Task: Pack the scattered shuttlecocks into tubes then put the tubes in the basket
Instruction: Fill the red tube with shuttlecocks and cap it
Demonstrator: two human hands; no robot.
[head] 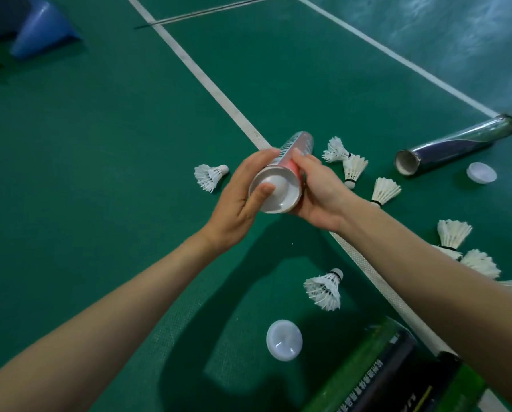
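Observation:
My right hand [314, 191] grips a silver and red tube [293, 150] near its capped end. My left hand [243, 194] cups that end, its thumb pressing on the white cap [281, 191]. White shuttlecocks lie scattered on the green floor: one to the left [208, 176], one below my hands [324, 289], several to the right [385, 190]. An open dark shiny tube [454, 144] lies at the right with a white cap [481, 172] beside it.
A loose white cap [284, 339] lies on the floor near me. A green and black tube [382, 373] lies at the bottom right. Blue cones [42, 28] stand at the far left. White court lines [219, 93] cross the floor.

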